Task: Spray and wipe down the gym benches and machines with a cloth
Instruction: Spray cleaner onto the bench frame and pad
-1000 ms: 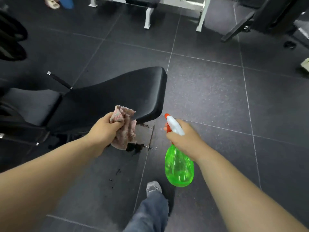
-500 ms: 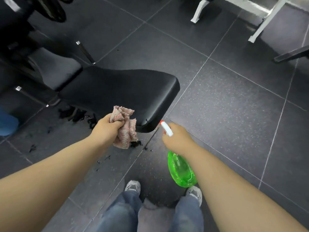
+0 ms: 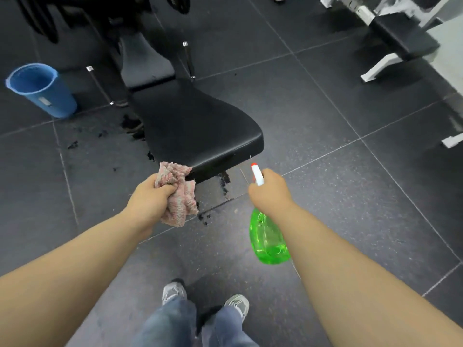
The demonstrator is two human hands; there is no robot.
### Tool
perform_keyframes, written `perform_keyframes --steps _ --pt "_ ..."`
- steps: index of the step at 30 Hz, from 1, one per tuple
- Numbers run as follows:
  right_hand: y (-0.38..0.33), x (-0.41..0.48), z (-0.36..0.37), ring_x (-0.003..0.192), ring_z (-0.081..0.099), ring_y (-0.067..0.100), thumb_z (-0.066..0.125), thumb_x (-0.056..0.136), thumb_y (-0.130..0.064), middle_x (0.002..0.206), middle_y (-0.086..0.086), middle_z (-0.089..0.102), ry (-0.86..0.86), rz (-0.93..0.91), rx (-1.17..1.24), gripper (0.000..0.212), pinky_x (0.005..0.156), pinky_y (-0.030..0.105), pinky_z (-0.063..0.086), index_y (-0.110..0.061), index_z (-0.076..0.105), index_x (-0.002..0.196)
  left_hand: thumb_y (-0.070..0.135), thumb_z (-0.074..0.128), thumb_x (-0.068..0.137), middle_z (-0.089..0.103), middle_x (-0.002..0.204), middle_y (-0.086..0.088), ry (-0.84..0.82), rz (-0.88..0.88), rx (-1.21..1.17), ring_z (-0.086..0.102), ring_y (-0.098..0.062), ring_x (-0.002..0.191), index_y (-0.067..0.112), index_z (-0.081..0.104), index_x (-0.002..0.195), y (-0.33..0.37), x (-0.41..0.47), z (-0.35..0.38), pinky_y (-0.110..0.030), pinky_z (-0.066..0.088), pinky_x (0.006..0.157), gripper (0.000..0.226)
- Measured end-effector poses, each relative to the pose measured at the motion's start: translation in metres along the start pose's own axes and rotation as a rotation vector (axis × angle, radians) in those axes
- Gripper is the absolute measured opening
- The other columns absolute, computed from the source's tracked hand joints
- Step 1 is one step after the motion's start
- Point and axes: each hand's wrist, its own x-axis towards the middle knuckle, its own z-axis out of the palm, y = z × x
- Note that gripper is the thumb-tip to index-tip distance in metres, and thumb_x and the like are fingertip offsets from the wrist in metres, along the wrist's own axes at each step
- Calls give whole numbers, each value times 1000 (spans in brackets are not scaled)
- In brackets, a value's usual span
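Left grip (image 3: pixel 150 199): clutches crumpled pink terry cloth (image 3: pixel 183 204).
Right grip (image 3: pixel 270 194): clasps green plastic spray bottle (image 3: pixel 268 241).
Tip: mist black padded bench (image 3: pixel 200 128) evenly first.

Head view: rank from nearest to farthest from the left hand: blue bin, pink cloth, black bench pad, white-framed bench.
1. pink cloth: gripped in the left hand.
2. black bench pad: just ahead of it.
3. blue bin: on the floor, far left.
4. white-framed bench: top right, farthest back.
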Motion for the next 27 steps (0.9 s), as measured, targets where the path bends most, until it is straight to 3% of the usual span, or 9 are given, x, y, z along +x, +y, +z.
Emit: perform_keyframes --steps 4,8,11,15,18,23,27 --pt "4 1 1 83 47 29 49 89 -10 95 8 50 -38 -9 -24 5 68 31 34 -9 46 92 15 55 95 71 103 2 61 -20 -38 67 -21 98 31 64 104 -12 -8 1 -47 52 93 20" --pt "9 -8 10 81 47 26 51 89 -11 91 4 50 -95 -69 -23 7 60 30 33 -12 46 93 22 57 95 68 110 1 70 -27 -18 65 -21 101 24 58 119 -23 -13 4 -46 52 93 25" --pt "23 -12 23 79 49 26 54 88 -14 84 1 52 -91 -108 5 6 64 32 37 -15 49 91 25 61 92 68 109 2 54 -46 -38 65 -21 101 24 58 115 -36 -12 11 -48 51 94 23" --pt "61 -11 55 81 50 26 60 87 -35 74 -6 50 -48 -299 -100 16 67 34 40 -26 51 79 22 59 95 71 104 3 34 -52 -28 67 -19 97 28 63 107 -64 -8 24 -43 53 90 15" --pt "96 -5 80 80 55 22 57 91 -51 70 -11 50 3 -310 -106 19 66 34 43 -32 61 90 18 59 95 75 98 2 50 -54 -62 70 -19 94 25 69 103 -96 2 39 -38 53 87 14" --pt "156 37 131 73 53 19 57 94 -46 71 -11 54 -9 -319 -14 23 61 30 35 -28 61 107 21 65 92 77 91 2 155 -94 -86 72 -21 92 20 74 96 -175 34 87 -42 57 85 10" --pt "202 78 176 74 52 25 54 95 -36 79 -3 59 -11 -384 -63 27 61 31 34 -30 54 122 20 62 95 74 73 12 228 -81 -208 71 -7 71 21 70 91 -229 69 129 -24 54 61 9"
